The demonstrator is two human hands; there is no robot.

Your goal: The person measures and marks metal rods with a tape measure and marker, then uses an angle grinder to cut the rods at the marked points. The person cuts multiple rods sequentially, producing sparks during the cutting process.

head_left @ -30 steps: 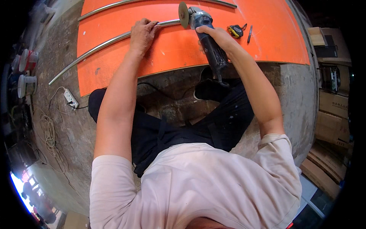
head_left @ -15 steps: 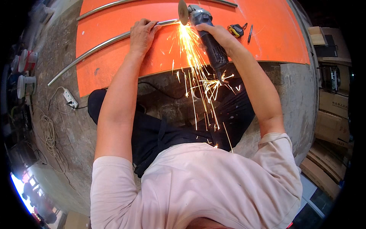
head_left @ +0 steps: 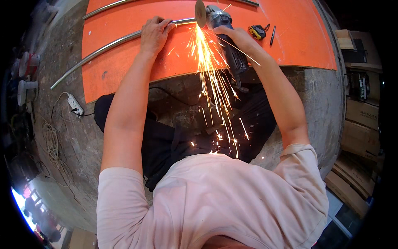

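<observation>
My left hand (head_left: pixel 155 36) is closed round a shiny metal tube (head_left: pixel 112 45) that lies across the orange board (head_left: pixel 110 76) and juts past its left edge. An angle grinder (head_left: pixel 234 54) with a dark body is gripped in my right hand (head_left: pixel 235 36); its fingers on the far side are hidden. The grinder's thin cutting disc (head_left: pixel 200 14) meets the tube's right end. From that contact a bright stream of sparks (head_left: pixel 207 58) pours down toward my lap. Farther up the board lies a second metal tube (head_left: pixel 108 7).
Right of the grinder lie a yellow-and-black tape measure (head_left: pixel 258 32) and a dark pen (head_left: pixel 272 35). A white power strip (head_left: pixel 75 105) and a coiled cord (head_left: pixel 52 143) rest on the floor at left. Cardboard boxes (head_left: pixel 360 133) are stacked at the right, buckets (head_left: pixel 27 92) at far left.
The spark stream has shifted shape, with fewer bursts near the grinder's rear end. The held tube and my left hand have moved very slightly; both grips stay the same.
</observation>
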